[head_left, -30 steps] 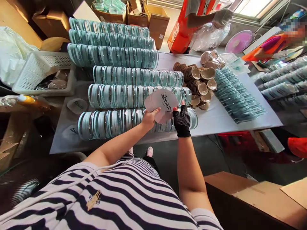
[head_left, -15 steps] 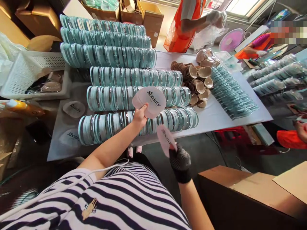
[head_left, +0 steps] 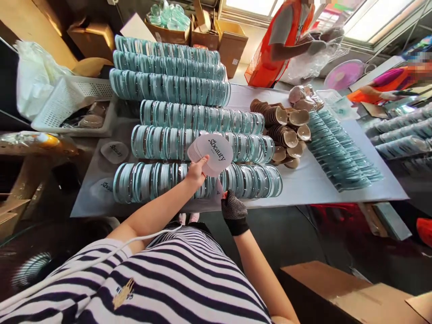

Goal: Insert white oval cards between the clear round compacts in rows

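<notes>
My left hand (head_left: 197, 173) pinches a fanned stack of rounded white cards (head_left: 213, 152) printed "beauty", above the rows of teal-rimmed clear plastic pieces. My right hand (head_left: 234, 208), in a dark dotted glove with bare fingertips, grips a single white card (head_left: 219, 187). This card is seen nearly edge-on and overlaps the front row of teal-rimmed pieces (head_left: 151, 181); I cannot tell whether it touches them. Behind the stack runs a second row (head_left: 162, 141). Two more printed cards or stacks lie at the table's left end, one a rounded white card (head_left: 114, 152).
Brown cup-shaped pieces (head_left: 286, 116) and bagged teal pieces (head_left: 340, 148) occupy the table's (head_left: 297, 194) right side. A white perforated basket (head_left: 57, 110) stands left. A person in an orange vest (head_left: 270, 58) handles clear plastic across the table. Cardboard boxes (head_left: 357, 288) sit lower right.
My right hand has moved left and up with its card, from beyond the table's front edge to the front row. My left hand still holds the stack. The view has shifted slightly.
</notes>
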The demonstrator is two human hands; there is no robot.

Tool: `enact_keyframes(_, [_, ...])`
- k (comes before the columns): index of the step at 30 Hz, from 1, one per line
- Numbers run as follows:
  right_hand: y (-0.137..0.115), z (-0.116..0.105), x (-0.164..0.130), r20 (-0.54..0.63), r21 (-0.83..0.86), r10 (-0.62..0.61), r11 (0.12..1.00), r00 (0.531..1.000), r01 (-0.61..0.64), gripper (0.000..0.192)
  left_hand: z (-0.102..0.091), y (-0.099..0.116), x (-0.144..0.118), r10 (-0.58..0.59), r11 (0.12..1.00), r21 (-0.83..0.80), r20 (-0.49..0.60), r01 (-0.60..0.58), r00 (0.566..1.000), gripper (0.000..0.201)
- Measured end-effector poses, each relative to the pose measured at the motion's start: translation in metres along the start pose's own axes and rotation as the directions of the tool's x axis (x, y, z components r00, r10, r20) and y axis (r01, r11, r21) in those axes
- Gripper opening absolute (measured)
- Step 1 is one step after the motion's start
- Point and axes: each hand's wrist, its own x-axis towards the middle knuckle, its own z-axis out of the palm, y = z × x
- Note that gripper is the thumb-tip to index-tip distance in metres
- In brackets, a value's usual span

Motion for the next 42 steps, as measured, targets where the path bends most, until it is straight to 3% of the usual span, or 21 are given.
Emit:
enact_keyframes(6, [-0.008, 0.022, 0.021, 0.041, 0.046, -0.109, 0.993, 0.993, 0.107, 0.027, 0.003, -0.002, -0.001, 0.054, 0.998, -0.008, -0.041, -0.055, 0.998, 0.046])
enact_keyframes(10, [-0.013, 0.022, 0.023, 0.107, 0.013, -0.09, 0.996, 0.99, 0.089, 0.032, -0.003, -0.006, -0.002, 0.094, 0.996, 0.002, 0.001, -0.094, 0.996, 0.046])
enact_keyframes(11, [-0.013, 0.02, 0.023, 0.124, 0.035, -0.073, 0.997, 0.99, 0.069, 0.032, -0.004, -0.006, -0.001, 0.104, 0.995, 0.003, 0.006, -0.104, 0.995, 0.046])
enact_keyframes(13, [-0.012, 0.015, 0.023, 0.204, 0.231, -0.043, 0.973, 0.978, -0.005, 0.029, -0.006, -0.007, -0.001, 0.119, 0.993, 0.005, 0.005, -0.119, 0.993, 0.048])
enact_keyframes(15, [-0.01, 0.012, 0.022, 0.317, 0.487, -0.059, 0.866, 0.947, -0.109, 0.032, -0.006, -0.007, 0.0, 0.132, 0.991, 0.013, -0.004, -0.132, 0.991, 0.048])
enact_keyframes(18, [-0.008, 0.013, 0.021, 0.419, 0.813, -0.18, 0.51, 0.89, -0.279, 0.053, -0.003, -0.009, -0.001, 0.151, 0.988, 0.035, -0.013, -0.151, 0.988, 0.044])
enact_keyframes(20, [-0.01, 0.017, 0.02, 0.447, 0.885, -0.261, 0.27, 0.856, -0.379, 0.068, -0.001, -0.011, -0.002, 0.164, 0.985, 0.053, -0.002, -0.164, 0.986, 0.042])
enact_keyframes(21, [-0.011, 0.019, 0.021, 0.465, 0.884, -0.284, 0.199, 0.839, -0.423, 0.075, -0.001, -0.013, -0.001, 0.172, 0.983, 0.064, 0.003, -0.172, 0.985, 0.042])
enact_keyframes(22, [-0.012, 0.021, 0.021, 0.485, 0.874, -0.289, 0.184, 0.825, -0.449, 0.079, -0.001, -0.015, 0.0, 0.183, 0.98, 0.079, 0.003, -0.183, 0.983, 0.043])
enact_keyframes(24, [-0.013, 0.02, 0.022, 0.491, 0.867, -0.228, 0.22, 0.841, -0.446, 0.072, 0.0, -0.018, 0.002, 0.204, 0.971, 0.126, -0.008, -0.202, 0.979, 0.043])
enact_keyframes(25, [-0.013, 0.017, 0.024, 0.444, 0.879, -0.143, 0.258, 0.884, -0.4, 0.063, 0.0, -0.019, 0.003, 0.214, 0.966, 0.151, -0.013, -0.21, 0.977, 0.043])
enact_keyframes(27, [-0.009, 0.006, 0.03, 0.186, 0.889, 0.104, 0.405, 0.977, -0.213, 0.052, 0.001, -0.017, 0.003, 0.214, 0.961, 0.181, -0.008, -0.209, 0.977, 0.041])
enact_keyframes(28, [-0.007, -0.001, 0.035, -0.015, 0.856, 0.22, 0.506, 0.975, -0.101, 0.051, 0.001, -0.016, 0.002, 0.205, 0.962, 0.18, 0.007, -0.203, 0.979, 0.041])
enact_keyframes(29, [-0.005, -0.009, 0.041, -0.213, 0.797, 0.294, 0.604, 0.932, -0.008, 0.053, 0.001, -0.013, 0.0, 0.189, 0.967, 0.171, 0.03, -0.191, 0.982, 0.042])
enact_keyframes(31, [-0.006, -0.026, 0.053, -0.445, 0.667, 0.294, 0.739, 0.846, 0.095, 0.06, -0.001, -0.006, -0.007, 0.145, 0.976, 0.152, 0.085, -0.157, 0.986, 0.043])
enact_keyframes(34, [-0.022, -0.042, 0.061, -0.52, 0.511, 0.137, 0.841, 0.843, 0.178, 0.06, -0.009, 0.004, -0.018, 0.099, 0.979, 0.167, 0.126, -0.119, 0.987, 0.043])
enact_keyframes(37, [-0.051, -0.043, 0.055, -0.613, 0.37, 0.005, 0.885, 0.79, 0.282, 0.048, -0.017, 0.01, -0.023, 0.077, 0.976, 0.194, 0.121, -0.099, 0.99, 0.043])
enact_keyframes(38, [-0.059, -0.043, 0.051, -0.619, 0.367, 0.014, 0.889, 0.785, 0.274, 0.046, -0.018, 0.012, -0.023, 0.058, 0.978, 0.19, 0.131, -0.082, 0.99, 0.043])
enact_keyframes(40, [-0.066, -0.042, 0.041, -0.594, 0.435, 0.157, 0.888, 0.789, 0.151, 0.049, -0.019, 0.018, -0.021, 0.018, 0.985, 0.165, 0.16, -0.044, 0.987, 0.042])
enact_keyframes(42, [-0.059, -0.043, 0.023, -0.575, 0.498, 0.366, 0.866, 0.732, -0.043, 0.054, -0.019, 0.026, -0.016, 0.021, 0.99, 0.132, 0.148, -0.041, 0.989, 0.038])
